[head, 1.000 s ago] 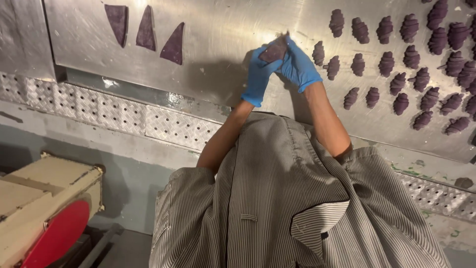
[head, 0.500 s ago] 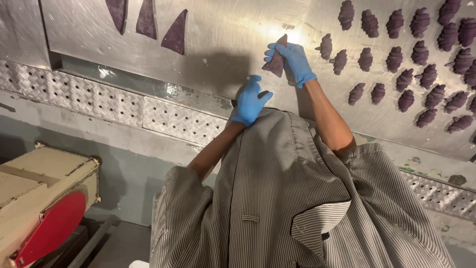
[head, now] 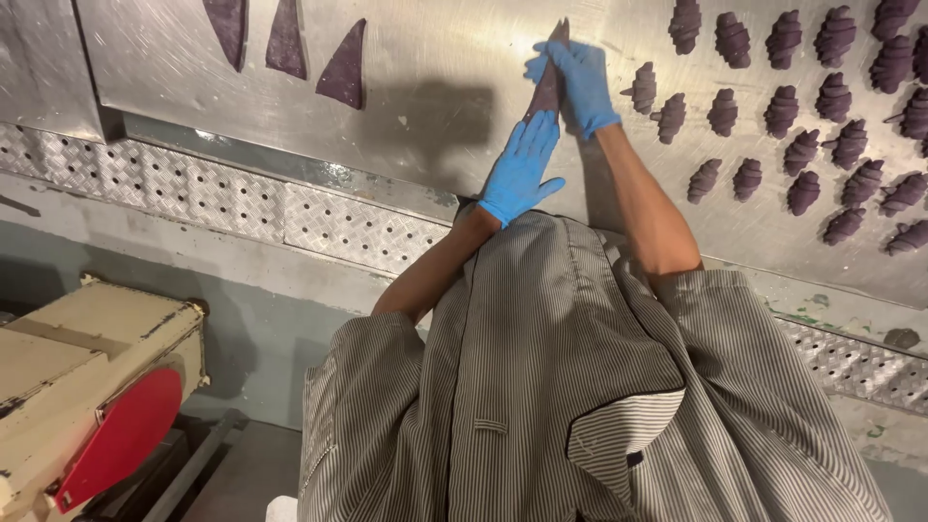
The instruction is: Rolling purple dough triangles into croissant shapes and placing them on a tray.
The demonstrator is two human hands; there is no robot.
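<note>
1. purple dough triangle (head: 547,92) lay flat on the steel table (head: 435,58), right in front of the person, with its thin tip pointing away from them
2. a second before, both hands were bunched close together around the dough
3. half a second before, the left hand (head: 520,172) was off the dough and lower down, and only the right hand (head: 580,82) was on it
4. now the left hand was back, and the dough looked long and thin between the two hands, so it seemed to have been pulled out longer
5. the left hand was open and flat, with its fingers straight and close together, pressing on the wide end of the dough
6. the right hand was at the far end, with its fingers bent down over the thin tip, holding it against the table
7. both hands wore blue gloves
8. the table held everything else too: many rolled purple pieces (head: 802,150) sat in rows on the right, apart from each other
9. three flat purple triangles (head: 345,68) lay on the left side, well away from the hands
10. a metal strip with holes (head: 242,198) ran along the near edge of the table
11. a cream machine (head: 87,377) with a red part (head: 121,435) stood low on the left
</note>
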